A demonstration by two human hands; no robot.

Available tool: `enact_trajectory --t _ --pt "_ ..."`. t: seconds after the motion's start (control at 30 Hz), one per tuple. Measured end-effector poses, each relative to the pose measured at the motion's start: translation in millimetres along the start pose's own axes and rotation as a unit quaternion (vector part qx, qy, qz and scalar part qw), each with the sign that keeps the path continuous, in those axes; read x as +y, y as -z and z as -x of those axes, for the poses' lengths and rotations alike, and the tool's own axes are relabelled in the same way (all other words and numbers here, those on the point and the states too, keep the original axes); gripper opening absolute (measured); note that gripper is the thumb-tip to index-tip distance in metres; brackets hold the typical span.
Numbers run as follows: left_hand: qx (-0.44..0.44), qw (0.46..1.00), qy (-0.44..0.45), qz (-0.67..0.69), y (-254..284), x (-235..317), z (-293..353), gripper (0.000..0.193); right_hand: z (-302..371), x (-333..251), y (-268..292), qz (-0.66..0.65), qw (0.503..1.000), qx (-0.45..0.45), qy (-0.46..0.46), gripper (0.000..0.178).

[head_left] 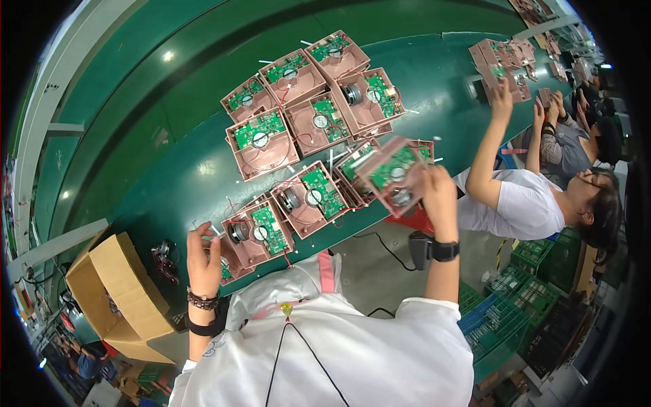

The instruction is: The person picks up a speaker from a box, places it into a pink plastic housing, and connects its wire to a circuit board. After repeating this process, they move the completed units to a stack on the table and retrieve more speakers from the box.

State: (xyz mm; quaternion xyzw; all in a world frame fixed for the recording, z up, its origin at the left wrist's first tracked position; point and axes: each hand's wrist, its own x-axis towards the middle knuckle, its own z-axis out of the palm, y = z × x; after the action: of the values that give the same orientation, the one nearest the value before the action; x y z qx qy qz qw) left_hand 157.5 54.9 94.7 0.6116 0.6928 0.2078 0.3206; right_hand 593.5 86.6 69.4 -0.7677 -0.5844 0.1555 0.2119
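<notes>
My right hand (439,195) is closed on the edge of a pink plastic housing (393,173), lifted and tilted above the bench and smeared by motion. Inside it a green circuit board and a round speaker show. At the left, my left hand (203,259) has its thumb and fingers apart beside the nearest housings, with a small white strip by its fingertips. Closest to that hand is an open housing (252,252) with a black speaker, a green board and red wires. To its right lies a similar housing (312,220).
Several more open housings (264,159) cluster on the green bench (183,169). A cardboard box (129,292) stands at the left, near loose speakers with wires (165,261). Co-workers at the right handle other housings (498,64). Green crates (508,298) are on the floor.
</notes>
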Motion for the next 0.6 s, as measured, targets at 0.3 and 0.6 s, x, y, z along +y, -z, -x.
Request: enact_trajectory --t 0.3,0.6 --pt "-0.084 0.995 0.021 -0.052 -21.8 11.6 8.9 0.042 -19.9 116.9 -0.5 0.055 0.985 0.073 -0.143 0.024" --pt "-0.099 0.991 0.03 -0.086 -24.6 7.8 11.9 0.046 -20.3 118.2 -27.0 0.084 0.984 0.082 -0.132 0.024"
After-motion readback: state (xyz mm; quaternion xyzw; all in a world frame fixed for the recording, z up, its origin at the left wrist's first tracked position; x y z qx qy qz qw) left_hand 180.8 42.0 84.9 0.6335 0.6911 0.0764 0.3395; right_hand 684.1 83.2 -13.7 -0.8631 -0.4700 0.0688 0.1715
